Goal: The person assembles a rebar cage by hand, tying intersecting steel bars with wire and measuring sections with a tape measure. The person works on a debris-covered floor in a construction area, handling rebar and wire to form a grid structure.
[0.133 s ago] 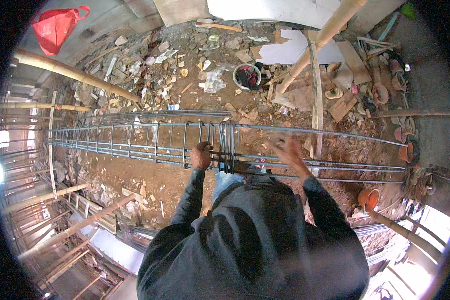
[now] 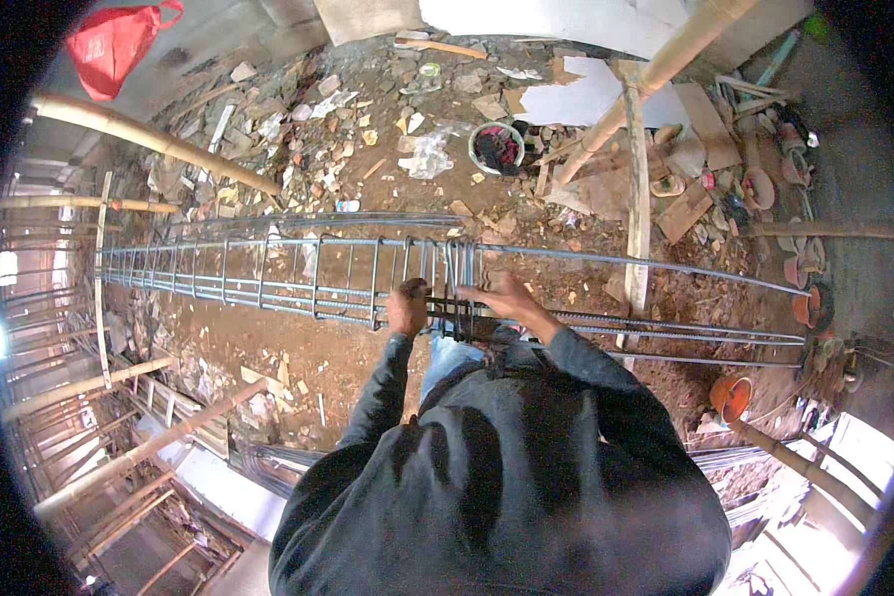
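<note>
A long rebar cage [image 2: 298, 301] runs across in front of me, its long bars tied through square stirrups on the left. Several stirrups [image 2: 457, 263] are bunched upright around the bars at the middle. Just left of that bunch, my left hand [image 2: 407, 306] is closed on a stirrup at the cage's near side; its fingertips are partly hidden. On the bunch's right side, my right hand [image 2: 512, 301] reaches in with its fingers closed against the stirrups. To the right of it the long bars [image 2: 675, 333] run on without stirrups.
A wooden crosspiece [image 2: 634, 228] stands under the bars at right, another upright stick [image 2: 103, 278] at the left end. Bamboo poles [image 2: 159, 139] slant around. Rubble [image 2: 318, 109], a bucket of dark cloth [image 2: 496, 149] and an orange bucket [image 2: 731, 398] lie about.
My right hand has swung left from over the bare bars to the bunched stirrups. My left hand stays at the cage, nearly in the same place.
</note>
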`<act>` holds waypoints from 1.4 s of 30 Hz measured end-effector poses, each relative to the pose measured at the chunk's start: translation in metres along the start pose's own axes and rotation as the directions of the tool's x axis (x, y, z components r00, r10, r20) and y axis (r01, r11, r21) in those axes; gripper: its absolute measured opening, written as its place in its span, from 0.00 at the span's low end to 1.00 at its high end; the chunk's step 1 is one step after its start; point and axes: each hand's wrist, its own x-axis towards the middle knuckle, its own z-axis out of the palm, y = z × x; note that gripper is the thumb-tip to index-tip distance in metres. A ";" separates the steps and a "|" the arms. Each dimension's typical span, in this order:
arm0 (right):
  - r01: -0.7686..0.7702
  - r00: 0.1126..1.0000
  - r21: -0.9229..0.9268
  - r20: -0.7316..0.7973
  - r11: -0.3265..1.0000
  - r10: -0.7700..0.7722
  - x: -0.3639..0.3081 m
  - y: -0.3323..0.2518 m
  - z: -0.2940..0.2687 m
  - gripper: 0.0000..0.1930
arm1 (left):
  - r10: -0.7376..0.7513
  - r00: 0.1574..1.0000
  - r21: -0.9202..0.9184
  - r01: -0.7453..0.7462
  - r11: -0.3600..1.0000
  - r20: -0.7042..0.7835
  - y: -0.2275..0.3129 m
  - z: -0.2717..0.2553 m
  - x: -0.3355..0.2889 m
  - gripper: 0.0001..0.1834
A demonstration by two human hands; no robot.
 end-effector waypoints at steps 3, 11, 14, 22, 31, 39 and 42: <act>-0.095 0.995 0.451 0.061 0.888 0.075 0.044 -0.031 0.052 0.19 | 0.033 0.999 0.000 -0.033 0.999 -0.003 -0.003 0.005 0.001 0.12; -0.147 0.920 0.502 -0.246 0.852 0.304 0.071 0.005 0.090 0.14 | 0.145 0.989 -0.008 -0.144 0.989 0.014 0.036 0.026 -0.022 0.15; -0.126 0.891 0.478 -0.331 0.869 0.311 0.076 0.052 0.082 0.17 | 0.110 0.990 0.082 -0.117 0.990 0.088 0.055 0.039 -0.027 0.12; -0.287 0.912 0.297 -0.206 0.911 0.355 0.045 0.053 0.039 0.46 | 0.191 0.971 0.125 -0.209 0.970 0.142 0.069 0.057 -0.031 0.12; -0.139 0.962 -0.220 -0.260 0.965 0.080 0.043 -0.017 0.050 0.38 | 0.100 0.983 -0.043 -0.094 0.995 0.152 0.036 0.030 -0.026 0.15; -0.096 0.976 -0.246 -0.211 0.965 0.044 0.032 -0.009 0.023 0.39 | 0.265 0.916 -0.094 -0.248 0.964 0.301 0.023 0.048 -0.007 0.14; -0.165 0.975 -0.238 -0.189 0.957 0.121 0.030 -0.001 0.017 0.41 | 0.189 0.945 -0.039 -0.186 0.982 0.267 0.032 0.052 -0.014 0.12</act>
